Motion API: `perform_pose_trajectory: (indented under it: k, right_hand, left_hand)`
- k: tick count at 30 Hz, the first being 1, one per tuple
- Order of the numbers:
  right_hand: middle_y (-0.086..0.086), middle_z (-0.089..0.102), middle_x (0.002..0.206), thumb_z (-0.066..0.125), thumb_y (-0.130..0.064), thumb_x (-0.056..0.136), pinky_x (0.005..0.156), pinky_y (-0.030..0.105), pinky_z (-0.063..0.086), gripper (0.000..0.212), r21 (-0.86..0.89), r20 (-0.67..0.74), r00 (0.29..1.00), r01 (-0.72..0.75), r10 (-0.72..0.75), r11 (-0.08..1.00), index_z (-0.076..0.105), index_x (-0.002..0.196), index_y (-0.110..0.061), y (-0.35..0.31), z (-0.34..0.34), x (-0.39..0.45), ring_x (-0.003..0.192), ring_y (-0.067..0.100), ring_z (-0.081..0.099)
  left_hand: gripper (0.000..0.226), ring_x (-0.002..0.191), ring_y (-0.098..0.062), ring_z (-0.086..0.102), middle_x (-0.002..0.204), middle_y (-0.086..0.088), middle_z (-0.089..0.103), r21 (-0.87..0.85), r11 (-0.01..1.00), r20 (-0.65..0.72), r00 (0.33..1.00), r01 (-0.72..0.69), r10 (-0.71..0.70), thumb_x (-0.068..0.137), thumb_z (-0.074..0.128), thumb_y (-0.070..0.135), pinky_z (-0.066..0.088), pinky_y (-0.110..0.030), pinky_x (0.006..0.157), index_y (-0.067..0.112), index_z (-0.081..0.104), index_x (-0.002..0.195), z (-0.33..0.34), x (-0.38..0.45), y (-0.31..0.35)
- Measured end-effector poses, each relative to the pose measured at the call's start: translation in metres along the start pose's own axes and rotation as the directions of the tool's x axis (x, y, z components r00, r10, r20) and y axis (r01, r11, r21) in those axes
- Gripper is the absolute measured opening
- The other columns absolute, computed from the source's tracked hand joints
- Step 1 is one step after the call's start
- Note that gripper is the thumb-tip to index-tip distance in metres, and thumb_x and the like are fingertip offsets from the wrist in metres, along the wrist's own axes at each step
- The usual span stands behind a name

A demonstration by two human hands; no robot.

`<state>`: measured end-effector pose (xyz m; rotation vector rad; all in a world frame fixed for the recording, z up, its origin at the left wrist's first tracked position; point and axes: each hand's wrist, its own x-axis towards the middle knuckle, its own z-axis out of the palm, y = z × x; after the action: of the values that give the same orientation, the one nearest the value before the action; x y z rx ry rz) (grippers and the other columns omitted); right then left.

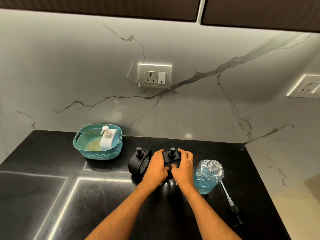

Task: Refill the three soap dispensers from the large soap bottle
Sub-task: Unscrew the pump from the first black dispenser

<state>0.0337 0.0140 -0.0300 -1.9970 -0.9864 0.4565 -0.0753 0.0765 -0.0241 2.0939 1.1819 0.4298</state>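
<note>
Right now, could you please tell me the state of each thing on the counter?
Clear large soap bottle: upright, uncapped, part full of blue soap.
Its pump cap: lying on the counter.
Right black dispenser: gripped by both hands.
Left black dispenser: upright, untouched.
White dispenser: upright in teal basket.

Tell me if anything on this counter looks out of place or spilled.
No spill shows. The big bottle stands uncapped, and its pump lies loose on the counter beside it. Both hands, left hand and right hand, grip one black dispenser.
</note>
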Motion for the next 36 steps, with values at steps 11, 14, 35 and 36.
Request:
perform_pose_trajectory:
  k: [11,14,35,36]
  right_hand:
    - [0.003,0.044,0.133,0.071,0.007,0.078,0.104,0.031,0.049,0.068,-0.062,-0.074,0.99,0.111,-0.116,0.992,0.055,0.141,-0.012,-0.001,0.008,-0.02,0.121,0.02,0.051]
    - [0.002,0.046,0.134,0.072,0.006,0.078,0.101,0.029,0.048,0.066,-0.082,-0.095,0.985,0.136,-0.144,0.987,0.057,0.139,-0.014,-0.005,0.006,-0.03,0.122,0.02,0.051]
    - [-0.014,0.06,0.094,0.085,-0.052,0.068,0.076,0.017,0.045,0.047,-0.083,-0.069,0.925,0.368,-0.374,0.926,0.068,0.101,-0.023,-0.056,-0.048,-0.122,0.091,0.008,0.052]
    - [-0.013,0.06,0.09,0.088,-0.049,0.068,0.073,0.021,0.047,0.043,-0.105,-0.085,0.927,0.357,-0.366,0.928,0.067,0.095,-0.022,-0.057,-0.046,-0.123,0.087,0.009,0.054]
  left_hand:
    - [0.041,0.114,-0.016,0.055,0.126,-0.003,0.054,-0.019,1.0,-0.102,0.995,-0.01,0.008,0.092,0.068,0.008,0.04,-0.02,0.098,0.012,0.053,0.13,-0.003,-0.014,-0.003]
    - [0.044,0.118,-0.019,0.055,0.128,-0.006,0.055,-0.025,0.999,-0.122,0.992,-0.023,0.019,0.092,0.069,0.009,0.041,-0.022,0.102,0.01,0.053,0.133,-0.004,-0.023,-0.002]
    - [0.04,0.094,-0.007,0.059,0.105,0.006,0.062,-0.129,0.977,-0.116,0.981,-0.168,0.154,0.074,0.071,0.014,0.047,-0.023,0.079,0.016,0.063,0.113,-0.052,-0.13,-0.007]
    - [0.039,0.093,-0.005,0.06,0.103,0.007,0.063,-0.145,0.974,-0.109,0.981,-0.174,0.159,0.072,0.069,0.019,0.046,-0.02,0.077,0.016,0.064,0.111,-0.051,-0.133,-0.007]
